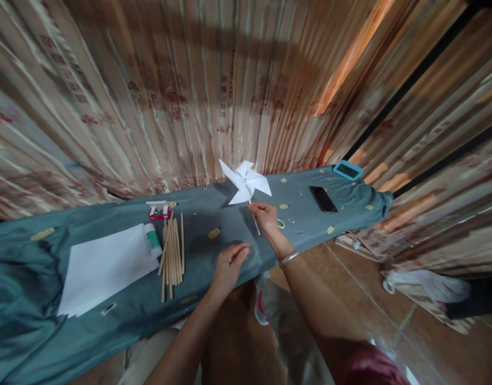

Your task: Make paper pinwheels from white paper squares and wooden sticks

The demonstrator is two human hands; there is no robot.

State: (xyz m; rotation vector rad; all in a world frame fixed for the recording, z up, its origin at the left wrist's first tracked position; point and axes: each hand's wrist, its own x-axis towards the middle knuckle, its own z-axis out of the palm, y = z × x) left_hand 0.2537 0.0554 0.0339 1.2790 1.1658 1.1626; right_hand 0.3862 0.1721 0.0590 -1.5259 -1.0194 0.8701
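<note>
The table (25,299) is covered by a teal cloth and runs from lower left to upper right. A white paper sheet (105,267) lies at its left, close to the near edge. Just right of the sheet are a glue bottle (153,239) and a small red box (157,210). A bundle of wooden sticks (172,254) lies next to them.

Bare cloth separates the sticks from the left hand (228,264). This hand is at the near edge, fingers extended and holding nothing.

The right hand (265,216) is closed around the stick (256,223) of the white paper pinwheel (246,182). The pinwheel stands upright near the far edge, by the curtain.

Further right, well apart, lie a black phone (323,199) and a blue-cased device (348,170) at the table's end.
</note>
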